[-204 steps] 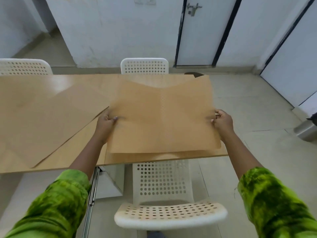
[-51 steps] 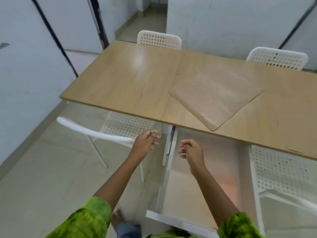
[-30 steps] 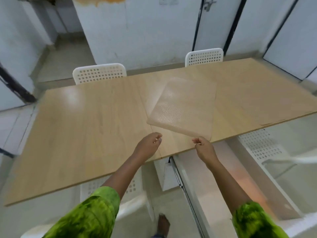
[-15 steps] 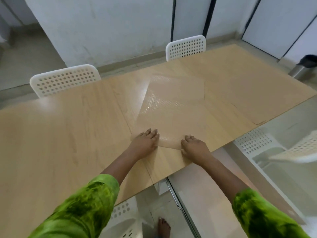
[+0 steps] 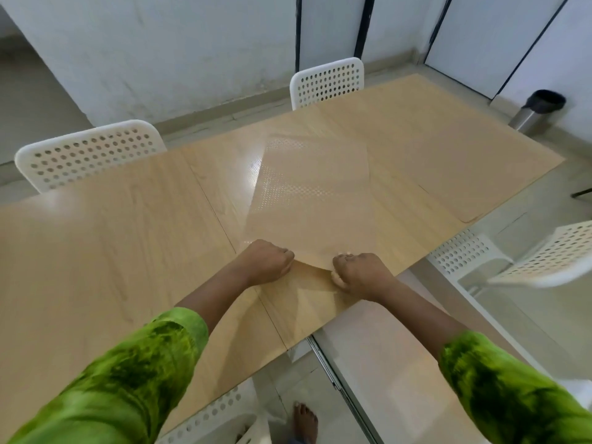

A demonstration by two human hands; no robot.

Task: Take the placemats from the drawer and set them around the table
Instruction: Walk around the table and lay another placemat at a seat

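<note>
One table [image 5: 105, 257]: a long pale wood top is stretching from the left edge toward the right, with glare shining on it near the middle.
Left chair [image 5: 89, 155]: a white perforated back is standing at the table's far side, in front of a scuffed pale wall.
Left hand [image 5: 266, 262]: it is resting on the table at the near left corner of the middle placemat, its fingers curling in and pinching that edge.
Middle placemat [image 5: 307, 193]: a tan dotted mat is lying on the table at an angle, its near edge lifting slightly between the two hands.
Right hand [image 5: 358, 274]: its fingers are curling round the mat's near right corner and gripping it.
Far chair [image 5: 326, 81]: another white perforated back is standing at the far side, below dark door frames.
Drawer [image 5: 384, 363]: a pale drawer is sticking out under the table's near edge, below the right arm.
Right placemat [image 5: 448, 161]: a second tan mat is lying flat at the table's right end, well apart from both hands.
Bin [image 5: 541, 110]: a metal bin is standing on the floor by the right wall.
Right chair [image 5: 544, 261]: it is blurring and running off the frame.
Hard to make out: both hands' fingertips are tucking out of sight; the drawer's inside is washing out in glare; a near chair [image 5: 217, 418] and a bare foot [image 5: 306, 421] are being cut by the bottom edge.
</note>
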